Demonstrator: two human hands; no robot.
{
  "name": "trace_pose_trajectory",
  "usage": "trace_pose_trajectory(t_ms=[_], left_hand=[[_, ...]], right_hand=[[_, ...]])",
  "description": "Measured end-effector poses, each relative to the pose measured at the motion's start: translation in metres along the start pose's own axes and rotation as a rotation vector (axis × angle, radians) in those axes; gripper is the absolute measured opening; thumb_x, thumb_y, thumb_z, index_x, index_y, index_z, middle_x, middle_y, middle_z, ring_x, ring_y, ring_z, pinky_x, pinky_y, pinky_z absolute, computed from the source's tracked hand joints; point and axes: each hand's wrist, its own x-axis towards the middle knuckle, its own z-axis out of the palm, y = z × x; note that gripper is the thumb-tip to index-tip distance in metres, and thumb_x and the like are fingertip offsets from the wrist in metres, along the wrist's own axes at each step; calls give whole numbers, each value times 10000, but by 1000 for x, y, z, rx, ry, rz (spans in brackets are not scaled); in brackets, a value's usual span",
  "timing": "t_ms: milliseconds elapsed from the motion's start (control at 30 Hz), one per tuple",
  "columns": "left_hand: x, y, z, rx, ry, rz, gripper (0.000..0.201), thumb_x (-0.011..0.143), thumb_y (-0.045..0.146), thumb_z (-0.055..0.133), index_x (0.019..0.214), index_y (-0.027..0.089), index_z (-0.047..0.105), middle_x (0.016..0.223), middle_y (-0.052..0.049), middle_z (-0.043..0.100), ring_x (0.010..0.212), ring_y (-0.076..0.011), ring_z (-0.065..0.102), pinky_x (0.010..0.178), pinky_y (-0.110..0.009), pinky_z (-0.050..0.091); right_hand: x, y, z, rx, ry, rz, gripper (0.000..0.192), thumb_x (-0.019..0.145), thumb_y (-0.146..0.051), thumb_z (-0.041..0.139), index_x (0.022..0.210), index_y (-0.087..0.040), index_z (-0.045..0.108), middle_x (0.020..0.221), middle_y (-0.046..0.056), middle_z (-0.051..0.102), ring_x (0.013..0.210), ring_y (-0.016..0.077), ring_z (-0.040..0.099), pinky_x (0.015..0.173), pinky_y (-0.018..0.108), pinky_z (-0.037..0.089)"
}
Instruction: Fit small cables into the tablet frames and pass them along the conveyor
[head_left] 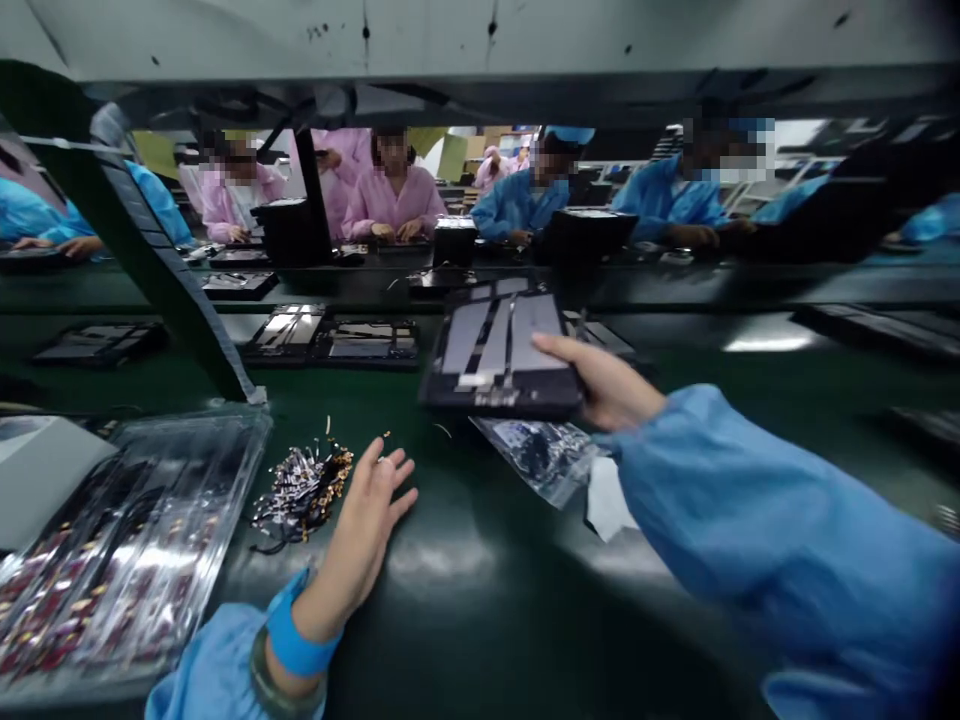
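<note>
The panel (pixel 501 350) is a flat, dark-framed slab with pale grey strips running lengthwise across its face and a small connector block at its near edge. It sits over the green belt (pixel 480 590) a little right of centre, its far end tipped away. The right hand (pixel 600 385) clamps its right near corner, thumb lying on top, fingers hidden beneath. A blue sleeve (pixel 750 540) stretches back from that hand toward the lower right.

Just below the panel lies a clear bag (pixel 544 455), with a white slip (pixel 606 505) touching its right end. The left hand (pixel 367 520) rests flat on the belt with fingers spread, holding nothing, its fingertips just beside a heap of small parts (pixel 304 490).

Left of the heap, a clear tray (pixel 127 540) reaches to the near left edge. A dark sloping strut (pixel 161 270) comes down beyond it. More panels (pixel 334 338) lie in a row further back.

The belt between the two hands and toward the near edge is bare. Across the line, people in pink and blue coats (pixel 394 195) sit at work.
</note>
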Motion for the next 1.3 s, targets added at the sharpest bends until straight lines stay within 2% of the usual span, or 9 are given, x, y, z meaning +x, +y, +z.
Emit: trace_pose_trajectory(t_ms=[133, 233, 400, 533, 700, 833, 967, 1133, 1300], left_hand=[[-9, 6, 10, 25, 116, 38, 751, 630, 540, 759, 1241, 192, 496, 1255, -124, 585, 1144, -266, 562, 882, -365, 522], [-17, 21, -10, 150, 161, 17, 752, 525, 460, 843, 1169, 170, 583, 1154, -97, 658, 1013, -241, 632, 786, -273, 545], [-26, 46, -49, 567, -155, -208, 609, 614, 487, 778, 1121, 179, 640, 1085, -97, 691, 912, -253, 666, 745, -304, 555], [-18, 35, -49, 1057, -376, -125, 416, 782, 505, 585, 1069, 212, 656, 1091, -80, 668, 966, -264, 639, 856, -388, 524], [-1, 14, 3, 1505, -227, 394, 385, 842, 365, 500, 1153, 157, 593, 1328, -161, 484, 1312, -333, 362, 1086, -530, 291], [19, -8, 77, 1482, -601, 495, 397, 905, 373, 457, 1202, 115, 509, 1267, -165, 519, 1216, -263, 461, 1027, -431, 400], [49, -43, 135, 1469, -702, 550, 368, 859, 389, 561, 1075, 94, 520, 1113, -150, 566, 1087, -258, 518, 965, -399, 439], [73, -73, 156, 1479, -797, 569, 67, 850, 177, 531, 859, 110, 538, 1034, -158, 571, 1016, -264, 544, 927, -412, 449], [75, -74, 153, 1406, -962, 594, 103, 879, 157, 450, 802, 161, 518, 1053, -109, 586, 1034, -204, 557, 912, -330, 470]], right_hand=[[-73, 38, 1, 82, -232, 207, 200, 767, -381, 683, 804, -190, 635, 631, 12, 606, 509, 143, 537, 485, 271, 468], [-83, 61, -36, -168, -180, 26, 288, 627, -425, 780, 614, -177, 634, 490, -17, 503, 454, 111, 448, 394, 228, 324], [-59, 91, -119, -62, 187, -213, 340, 648, -549, 665, 591, -215, 645, 647, 29, 607, 540, 125, 480, 436, 244, 360], [-48, 121, -141, -5, 257, -219, 503, 648, -717, 574, 587, -221, 633, 662, 67, 636, 562, 168, 549, 446, 278, 420], [-44, 151, -132, 27, 228, -199, 568, 643, -790, 555, 633, -225, 614, 596, 58, 623, 498, 179, 585, 490, 329, 519], [-42, 158, -127, -6, 170, -216, 478, 510, -616, 790, 745, -229, 635, 714, 62, 690, 646, 248, 673, 650, 406, 577], [-40, 162, -125, -100, 153, -284, 453, 563, -592, 767, 786, -210, 669, 769, 63, 693, 712, 242, 662, 717, 422, 552], [-40, 169, -123, -229, 202, -350, 421, 622, -583, 726, 783, -201, 657, 793, 59, 672, 759, 232, 621, 731, 397, 509], [-53, 170, -118, -312, 233, -384, 289, 722, -489, 687, 825, -226, 626, 831, 46, 668, 784, 220, 628, 741, 368, 505]])
